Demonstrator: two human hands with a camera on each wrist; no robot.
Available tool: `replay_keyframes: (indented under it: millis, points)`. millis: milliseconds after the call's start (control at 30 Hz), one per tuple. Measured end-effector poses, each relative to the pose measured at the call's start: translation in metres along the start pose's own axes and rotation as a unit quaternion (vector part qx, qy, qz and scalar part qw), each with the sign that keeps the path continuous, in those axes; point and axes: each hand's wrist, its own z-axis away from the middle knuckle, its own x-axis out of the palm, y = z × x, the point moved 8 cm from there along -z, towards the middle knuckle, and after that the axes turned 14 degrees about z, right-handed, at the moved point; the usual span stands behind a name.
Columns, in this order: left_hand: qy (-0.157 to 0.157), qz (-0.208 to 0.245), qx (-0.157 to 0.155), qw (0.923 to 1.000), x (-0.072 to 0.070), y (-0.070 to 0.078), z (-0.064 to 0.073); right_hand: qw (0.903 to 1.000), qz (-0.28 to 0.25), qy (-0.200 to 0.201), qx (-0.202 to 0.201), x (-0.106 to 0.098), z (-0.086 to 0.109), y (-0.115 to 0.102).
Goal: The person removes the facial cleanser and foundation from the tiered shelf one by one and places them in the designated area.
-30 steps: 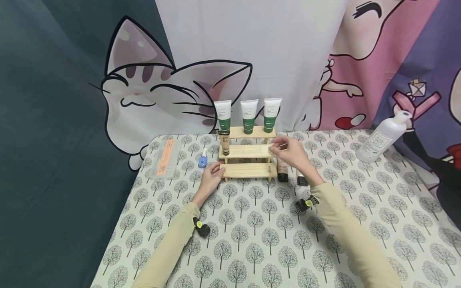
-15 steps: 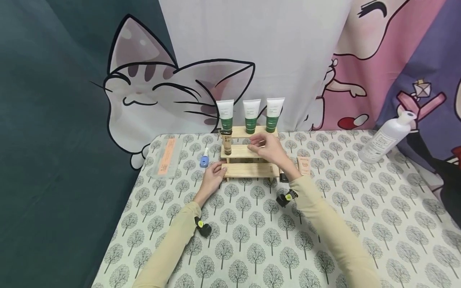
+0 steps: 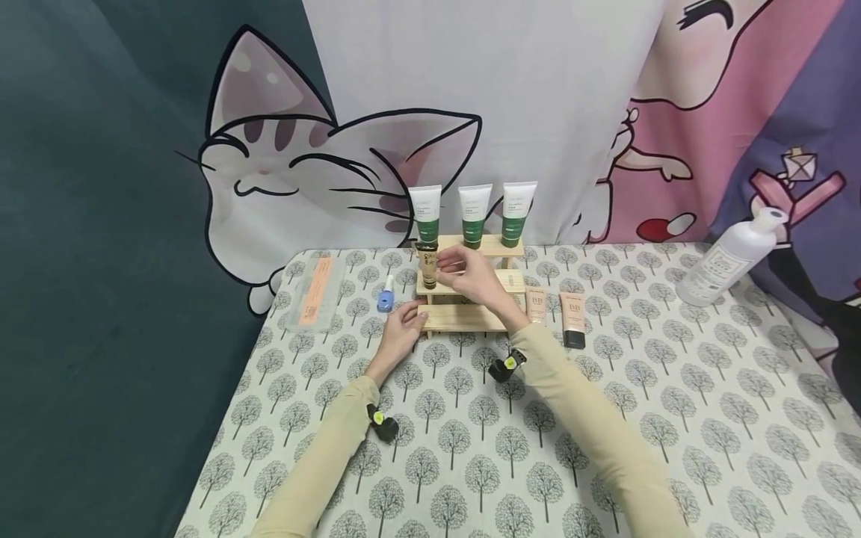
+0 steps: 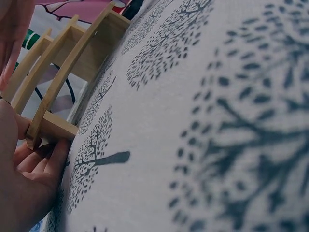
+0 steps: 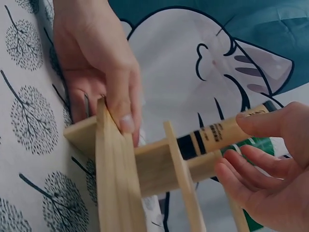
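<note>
A three-step wooden display rack [image 3: 464,318] stands on the table. My left hand [image 3: 401,329] grips the left end of its lowest step, with the thumb on top and fingers underneath in the left wrist view. A small tan tube [image 3: 428,267] with a dark cap stands upright at the left of the middle step. Close to its right side is my right hand [image 3: 476,279]. In the right wrist view the thumb lies at the tube's upper part and the loosely bent fingers stay spread. Three white-and-green tubes [image 3: 473,215] stand along the top step.
Two BB cream tubes [image 3: 573,317] lie right of the rack, one partly behind the right forearm. A large white bottle [image 3: 723,261] stands farther right. To the left are a blue nail polish bottle [image 3: 386,297] and a clear plastic case [image 3: 316,295] with an orange label.
My right hand has moved left along the middle step, from its right end to the tan tube. The left hand keeps its grip on the rack. The head view has shifted slightly.
</note>
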Motion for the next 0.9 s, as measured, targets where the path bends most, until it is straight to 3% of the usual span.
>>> replay_keyframes:
  millis: [233, 400, 600, 900]
  points:
    - [-0.02, 0.003, -0.019, 0.9996, 0.002, 0.0, -0.001, 0.9997, -0.007, 0.023, 0.008, 0.014, -0.006, 0.0]
    - [-0.015, -0.001, -0.012, 0.9998, 0.001, 0.001, -0.001, 0.9986, -0.006, 0.052, 0.007, 0.017, -0.009, 0.002]
    - [0.0, 0.008, 0.007, 0.9999, 0.0, 0.001, 0.0, 0.9976, 0.006, 0.067, 0.012, 0.013, -0.006, 0.006]
    - [-0.002, 0.011, 0.007, 0.9999, 0.001, 0.002, 0.002, 0.9971, 0.0, 0.072, 0.024, -0.005, 0.006, 0.016]
